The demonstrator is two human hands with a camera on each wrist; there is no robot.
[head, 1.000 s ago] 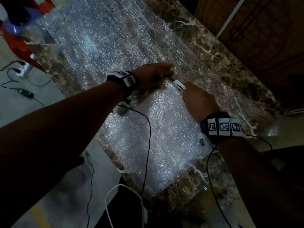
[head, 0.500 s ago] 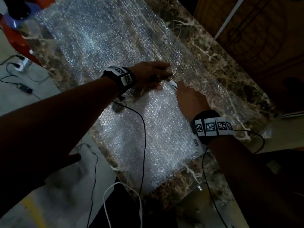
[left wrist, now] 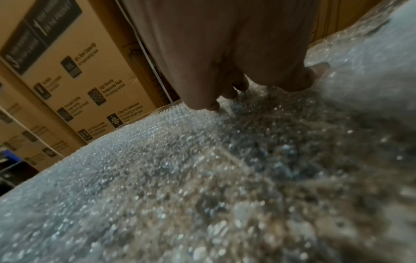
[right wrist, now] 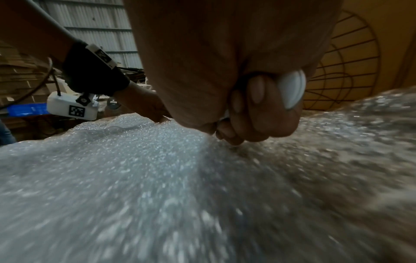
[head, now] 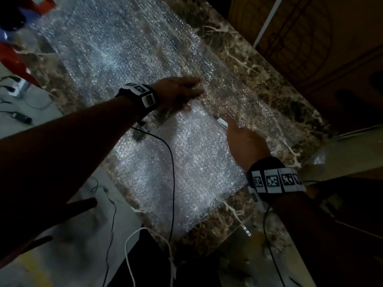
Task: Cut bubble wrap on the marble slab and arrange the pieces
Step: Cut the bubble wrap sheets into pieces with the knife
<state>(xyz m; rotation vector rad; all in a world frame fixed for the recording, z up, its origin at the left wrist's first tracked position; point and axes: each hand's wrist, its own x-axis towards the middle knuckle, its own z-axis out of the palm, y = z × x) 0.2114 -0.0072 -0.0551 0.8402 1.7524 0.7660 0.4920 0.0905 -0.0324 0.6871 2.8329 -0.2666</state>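
Head view: marble slab (head: 259, 65) carrying our bubble wrap (head: 116, 48), so we're mid-cut. Left hand (head: 178, 93) flat, fingers spread on it; right hand (head: 244, 141) gripping the white cutter (head: 222, 122). Next, probably draw it along steadily.

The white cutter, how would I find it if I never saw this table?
Start at the brown marble slab covered in bubble wrap. Near its middle, two hands meet; the right hand grips the white cutter, poking out toward the left hand. It is the only smooth, solid white thing among all that shiny, bumpy plastic.
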